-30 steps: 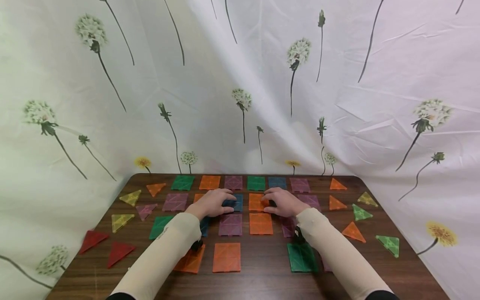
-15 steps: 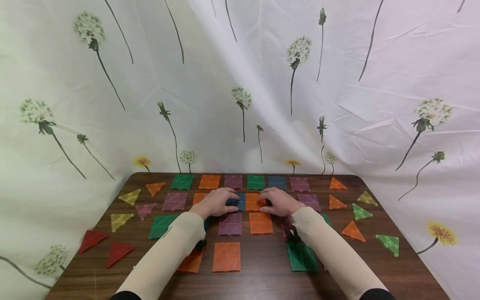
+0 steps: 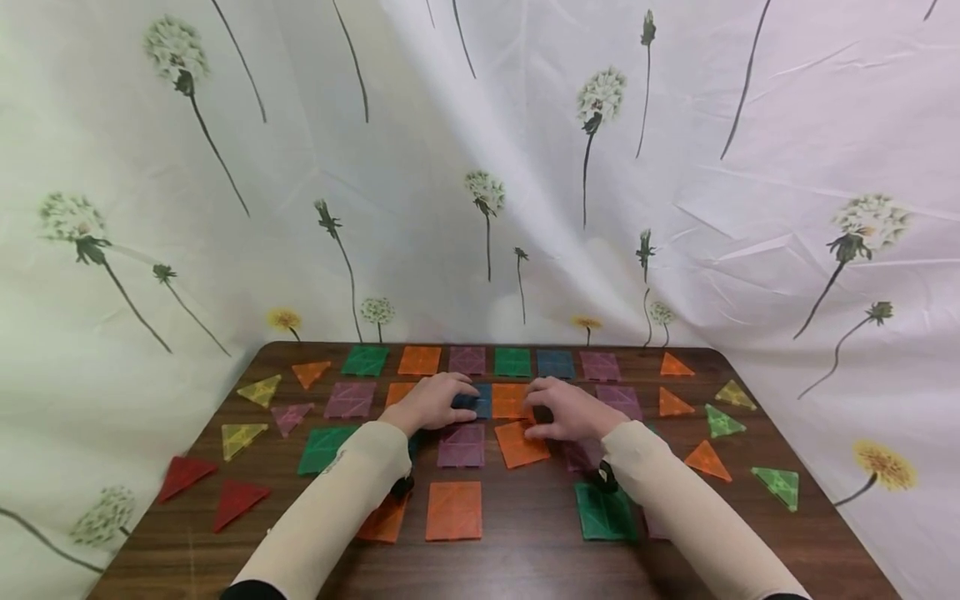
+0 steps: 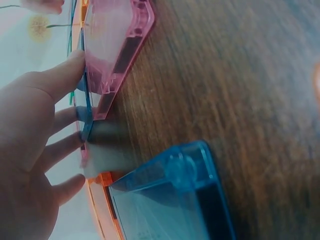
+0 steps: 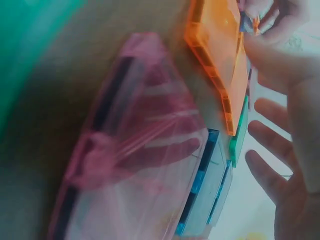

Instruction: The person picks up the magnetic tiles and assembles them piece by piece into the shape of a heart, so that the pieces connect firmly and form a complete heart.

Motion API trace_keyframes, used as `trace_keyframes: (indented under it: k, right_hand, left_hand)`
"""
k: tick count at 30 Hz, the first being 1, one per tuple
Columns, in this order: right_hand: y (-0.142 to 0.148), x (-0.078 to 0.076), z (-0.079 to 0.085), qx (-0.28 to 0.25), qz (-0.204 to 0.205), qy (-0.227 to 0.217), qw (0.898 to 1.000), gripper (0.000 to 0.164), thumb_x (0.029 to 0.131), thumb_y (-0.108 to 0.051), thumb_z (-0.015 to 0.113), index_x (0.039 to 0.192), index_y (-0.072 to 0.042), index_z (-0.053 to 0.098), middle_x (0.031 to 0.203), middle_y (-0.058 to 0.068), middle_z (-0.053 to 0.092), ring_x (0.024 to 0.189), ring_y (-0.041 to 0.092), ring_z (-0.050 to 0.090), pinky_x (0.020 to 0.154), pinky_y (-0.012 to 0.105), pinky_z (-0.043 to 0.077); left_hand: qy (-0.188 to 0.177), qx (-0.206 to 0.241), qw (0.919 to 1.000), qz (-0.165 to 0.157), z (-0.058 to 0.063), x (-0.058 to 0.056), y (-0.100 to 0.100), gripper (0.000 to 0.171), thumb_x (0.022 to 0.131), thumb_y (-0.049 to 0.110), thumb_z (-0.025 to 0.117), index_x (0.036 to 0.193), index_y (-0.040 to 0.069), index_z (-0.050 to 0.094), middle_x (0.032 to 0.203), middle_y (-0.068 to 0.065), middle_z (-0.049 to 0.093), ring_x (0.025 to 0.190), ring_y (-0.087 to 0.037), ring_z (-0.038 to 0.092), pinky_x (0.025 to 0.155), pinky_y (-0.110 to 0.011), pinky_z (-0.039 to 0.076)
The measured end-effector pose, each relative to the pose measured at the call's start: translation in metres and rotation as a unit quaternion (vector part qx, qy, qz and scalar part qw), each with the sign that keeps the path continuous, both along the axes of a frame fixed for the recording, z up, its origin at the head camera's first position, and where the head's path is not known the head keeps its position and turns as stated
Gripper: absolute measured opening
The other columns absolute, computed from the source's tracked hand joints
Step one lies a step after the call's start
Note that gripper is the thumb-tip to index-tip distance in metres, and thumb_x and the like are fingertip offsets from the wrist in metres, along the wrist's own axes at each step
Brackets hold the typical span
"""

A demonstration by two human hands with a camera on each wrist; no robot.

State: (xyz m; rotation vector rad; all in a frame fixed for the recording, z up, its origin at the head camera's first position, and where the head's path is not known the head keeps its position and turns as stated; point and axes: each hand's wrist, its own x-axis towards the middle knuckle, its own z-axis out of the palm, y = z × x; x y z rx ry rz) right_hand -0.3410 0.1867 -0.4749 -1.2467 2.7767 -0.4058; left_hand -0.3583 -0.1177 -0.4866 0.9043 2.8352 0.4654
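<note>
Near the table's middle my left hand [image 3: 435, 402] holds a blue square magnetic tile [image 3: 482, 401], thumb at the near edge and fingers farther back, as the left wrist view also shows. Edge to edge with it on the right lies an orange square tile [image 3: 508, 401]. My right hand [image 3: 572, 410] is over that orange tile's right side, its fingers [image 5: 270, 140] relaxed and apart. Its thumb reaches the corner of a second orange tile [image 3: 521, 447], which lies turned askew just in front. A purple tile [image 3: 461, 446] sits below the left hand.
Square tiles lie in rows, including a green tile [image 3: 512, 362] at the back and an orange tile [image 3: 454, 511] in front. Triangles, such as a red triangle [image 3: 238, 502] and a green triangle [image 3: 780, 486], flank them. A flowered curtain [image 3: 420, 208] hangs behind the table [image 3: 525, 575].
The blue tile has slid right with my left hand, against the orange one. My right hand moved left, then back right. The nearer orange tile has turned askew.
</note>
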Motion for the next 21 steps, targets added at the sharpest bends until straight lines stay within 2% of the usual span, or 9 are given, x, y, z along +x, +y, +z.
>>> trace_keyframes:
  k: [4,9,15,21]
  right_hand:
    - [0.004,0.010,-0.001,0.035,0.028,-0.027,0.999,0.064,0.088,-0.057,0.082,0.138,-0.020,0.068,0.155,0.007,0.051,0.140,0.026,0.048,0.114,0.048,0.045]
    - [0.001,0.017,-0.003,0.064,0.017,-0.032,0.997,0.088,0.085,-0.061,0.082,0.156,-0.018,0.050,0.158,0.006,0.049,0.141,0.026,0.049,0.116,0.049,0.043]
    - [-0.003,0.018,-0.006,0.075,-0.011,-0.024,0.997,0.093,0.087,-0.061,0.080,0.159,-0.013,0.044,0.158,0.007,0.049,0.140,0.026,0.050,0.117,0.048,0.043]
    - [-0.012,0.016,-0.008,0.072,-0.028,-0.023,0.997,0.094,0.086,-0.065,0.079,0.155,-0.010,0.050,0.153,0.009,0.051,0.134,0.027,0.053,0.115,0.047,0.045]
  left_hand:
    - [0.000,-0.008,1.0000,0.001,0.000,-0.001,0.000,0.045,0.101,0.039,0.072,0.141,0.020,0.068,0.157,-0.010,0.052,0.143,-0.035,0.050,0.118,-0.061,0.036]
    - [-0.006,-0.006,0.9999,0.008,0.002,-0.001,0.001,0.045,0.101,0.039,0.073,0.141,0.020,0.068,0.155,-0.009,0.054,0.141,-0.034,0.052,0.118,-0.059,0.038]
    - [-0.011,0.003,0.9999,0.009,0.004,-0.002,0.002,0.045,0.100,0.038,0.074,0.140,0.019,0.069,0.153,-0.010,0.056,0.139,-0.035,0.054,0.117,-0.058,0.040]
    - [-0.008,0.011,0.9999,0.000,0.003,-0.004,0.001,0.041,0.101,0.035,0.072,0.138,0.018,0.071,0.149,-0.009,0.059,0.137,-0.033,0.055,0.115,-0.055,0.043]
